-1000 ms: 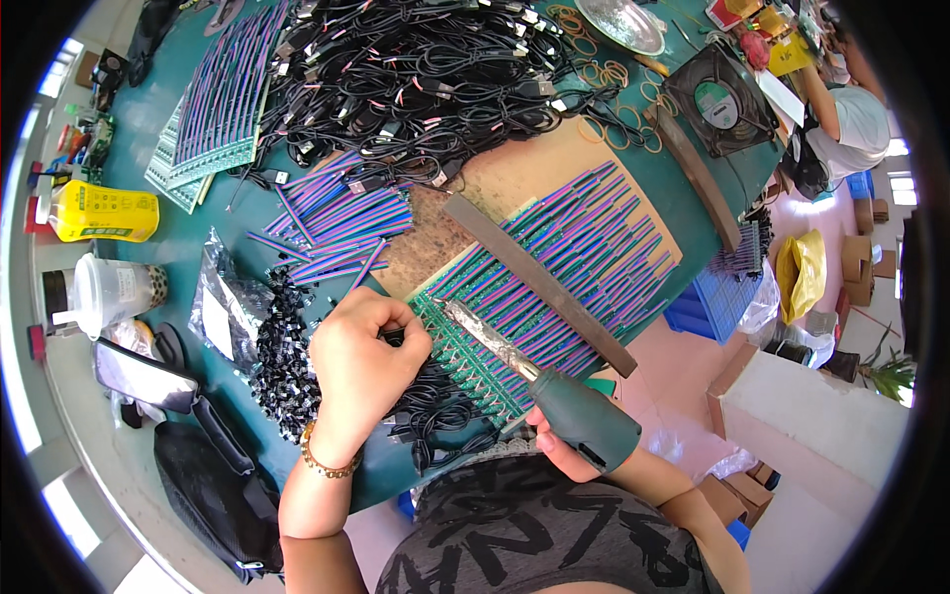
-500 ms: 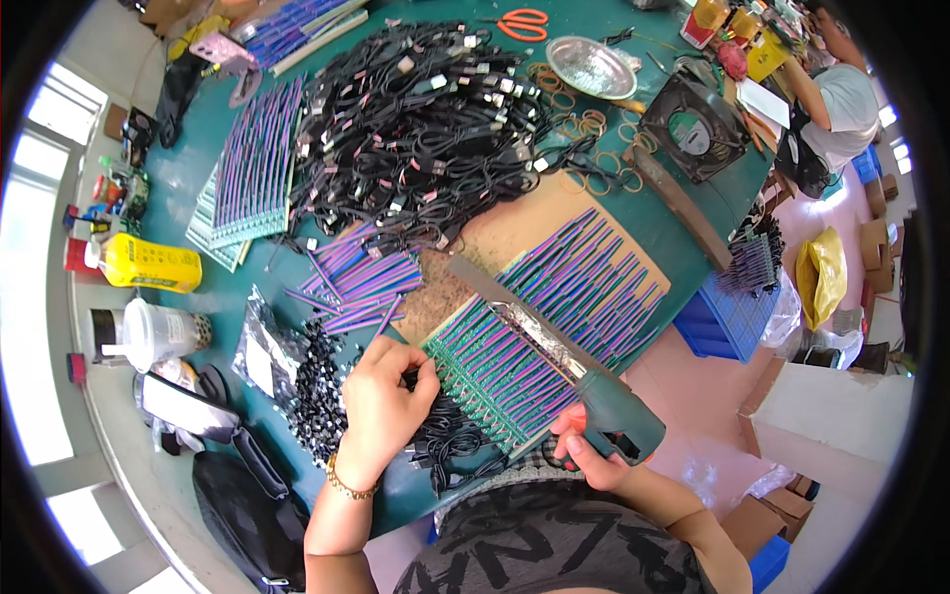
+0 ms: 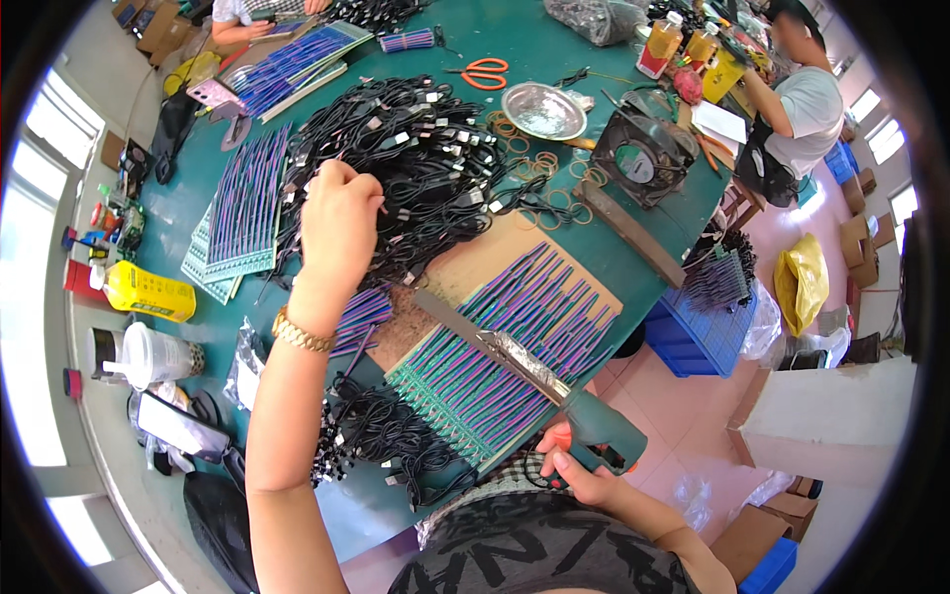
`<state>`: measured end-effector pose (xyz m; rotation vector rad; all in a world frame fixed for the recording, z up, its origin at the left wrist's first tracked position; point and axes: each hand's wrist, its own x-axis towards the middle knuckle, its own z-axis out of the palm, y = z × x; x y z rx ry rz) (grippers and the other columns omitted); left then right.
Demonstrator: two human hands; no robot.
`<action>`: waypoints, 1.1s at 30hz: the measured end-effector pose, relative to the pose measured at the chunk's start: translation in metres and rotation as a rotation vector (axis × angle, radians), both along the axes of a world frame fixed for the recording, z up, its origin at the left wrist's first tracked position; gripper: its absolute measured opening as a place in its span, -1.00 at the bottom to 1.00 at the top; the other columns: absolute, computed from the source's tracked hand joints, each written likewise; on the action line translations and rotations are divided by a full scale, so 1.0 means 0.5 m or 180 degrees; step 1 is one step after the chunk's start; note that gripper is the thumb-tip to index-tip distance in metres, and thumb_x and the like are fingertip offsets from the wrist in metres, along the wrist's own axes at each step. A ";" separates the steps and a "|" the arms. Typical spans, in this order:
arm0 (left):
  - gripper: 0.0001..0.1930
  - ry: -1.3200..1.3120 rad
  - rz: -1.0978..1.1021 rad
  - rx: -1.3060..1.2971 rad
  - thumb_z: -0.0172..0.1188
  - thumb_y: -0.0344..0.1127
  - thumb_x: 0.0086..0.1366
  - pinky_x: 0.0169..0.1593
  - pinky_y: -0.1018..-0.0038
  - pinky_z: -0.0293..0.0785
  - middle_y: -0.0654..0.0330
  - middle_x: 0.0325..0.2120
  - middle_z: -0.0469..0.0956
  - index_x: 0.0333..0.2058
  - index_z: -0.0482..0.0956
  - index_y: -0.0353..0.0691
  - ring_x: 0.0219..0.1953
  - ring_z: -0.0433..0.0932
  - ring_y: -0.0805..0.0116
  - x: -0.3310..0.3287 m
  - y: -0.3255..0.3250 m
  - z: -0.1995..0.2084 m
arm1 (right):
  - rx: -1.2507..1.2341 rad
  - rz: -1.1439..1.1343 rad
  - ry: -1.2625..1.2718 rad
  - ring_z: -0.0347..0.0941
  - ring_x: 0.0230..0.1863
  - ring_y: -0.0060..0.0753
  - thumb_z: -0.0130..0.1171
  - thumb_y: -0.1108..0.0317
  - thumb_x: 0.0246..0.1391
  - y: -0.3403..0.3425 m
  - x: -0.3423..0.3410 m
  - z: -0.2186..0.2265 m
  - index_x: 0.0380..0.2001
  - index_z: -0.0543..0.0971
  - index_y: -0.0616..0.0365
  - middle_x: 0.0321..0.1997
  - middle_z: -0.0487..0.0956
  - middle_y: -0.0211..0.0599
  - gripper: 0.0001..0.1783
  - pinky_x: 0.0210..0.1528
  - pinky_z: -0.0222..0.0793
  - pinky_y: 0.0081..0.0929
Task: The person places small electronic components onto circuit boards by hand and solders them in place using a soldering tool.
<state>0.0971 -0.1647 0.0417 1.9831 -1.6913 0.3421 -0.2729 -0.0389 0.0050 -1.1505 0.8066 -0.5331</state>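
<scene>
My left hand (image 3: 341, 218) is over the left part of a big pile of black cables (image 3: 426, 148), its fingers curled together. What they pinch, if anything, is hidden. In my right hand (image 3: 574, 465) is a dark green heat gun (image 3: 604, 431) with foil around its metal nozzle, gripped near the handle. Its long flat metal end lies across a green board (image 3: 435, 396) lined with rows of thin purple and blue tubes. Loose purple tubes (image 3: 364, 319) lie by my left forearm, which covers part of them. More black cables (image 3: 396, 436) bunch at the board's near left edge.
More tube-lined boards (image 3: 237, 218) are stacked at left, near a yellow bottle (image 3: 148, 292) and a lidded cup (image 3: 153, 354). Beyond lie orange scissors (image 3: 485, 73), a metal dish (image 3: 543, 110), a fan (image 3: 643, 153) and a metal bar (image 3: 631, 235). Two other people work across the table.
My left hand has moved away from the board's left edge, forward to the cable pile. My right hand still holds the heat gun over the board. The whole view has shifted slightly.
</scene>
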 end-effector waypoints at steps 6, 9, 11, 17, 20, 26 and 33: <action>-0.89 0.1476 -0.0247 0.0237 0.22 -0.44 0.20 -0.15 0.42 0.46 0.09 -0.30 0.50 -0.30 0.61 -0.32 -0.23 0.51 0.25 0.032 0.005 0.025 | -0.0117 -0.0390 -0.0229 0.52 -0.40 -0.42 0.05 0.45 0.20 -0.009 -0.013 -0.015 0.01 0.35 0.18 -0.20 0.53 -0.08 -0.69 -0.29 0.48 -0.44; -0.83 0.0340 -0.0280 -0.0009 0.29 -0.43 0.14 -0.15 0.36 0.46 0.05 -0.26 0.45 -0.26 0.62 -0.31 -0.21 0.50 0.16 0.028 -0.003 -0.003 | 0.0182 -0.0608 -0.0476 0.53 -0.39 -0.42 0.10 0.48 0.18 -0.017 -0.003 -0.009 -0.04 0.41 0.17 -0.22 0.55 -0.13 -0.72 -0.33 0.48 -0.46; -0.87 -0.0114 -0.0094 0.0267 0.31 -0.45 0.10 -0.19 0.33 0.46 0.12 -0.30 0.46 -0.33 0.65 -0.29 -0.28 0.52 0.17 0.011 -0.005 0.006 | 0.0235 -0.0615 -0.0706 0.54 -0.39 -0.41 0.11 0.48 0.17 -0.022 0.000 -0.007 -0.04 0.41 0.16 -0.22 0.55 -0.10 -0.71 -0.34 0.47 -0.46; -0.89 0.1614 -0.0561 0.0227 0.31 -0.46 0.13 -0.29 0.51 0.42 0.21 -0.31 0.60 -0.33 0.68 -0.30 -0.38 0.52 0.44 0.039 0.020 0.024 | 0.0357 -0.0724 -0.0783 0.53 -0.41 -0.42 0.12 0.48 0.16 -0.019 -0.002 -0.008 -0.04 0.41 0.18 -0.23 0.54 -0.11 -0.71 -0.34 0.47 -0.46; -0.91 0.2732 -0.0440 0.0379 0.27 -0.42 0.22 -0.24 0.59 0.39 0.22 -0.32 0.63 -0.36 0.67 -0.33 -0.33 0.49 0.56 0.030 0.040 0.045 | 0.0319 -0.0742 -0.0691 0.52 -0.41 -0.42 0.11 0.47 0.16 -0.021 -0.005 -0.007 -0.04 0.40 0.20 -0.23 0.54 -0.11 -0.71 -0.34 0.47 -0.46; -0.87 0.5227 -0.1626 -0.1232 0.01 -0.26 0.36 -0.21 0.48 0.41 0.20 -0.39 0.51 -0.33 0.36 -0.16 -0.34 0.48 0.42 0.016 0.095 0.067 | 0.0252 -0.0728 -0.0805 0.52 -0.41 -0.42 0.09 0.46 0.18 -0.016 -0.004 -0.012 -0.03 0.38 0.19 -0.22 0.54 -0.13 -0.70 -0.34 0.47 -0.46; -0.94 0.3563 -0.0261 0.1485 0.16 -0.42 0.32 -0.49 0.71 0.26 0.42 -0.55 0.44 -0.29 0.54 -0.28 -0.55 0.33 0.71 -0.082 0.254 0.062 | 0.0194 -0.0642 -0.0807 0.54 -0.33 -0.39 0.12 0.41 0.19 -0.022 0.003 -0.015 0.02 0.36 0.18 -0.22 0.54 -0.12 -0.66 -0.30 0.48 -0.45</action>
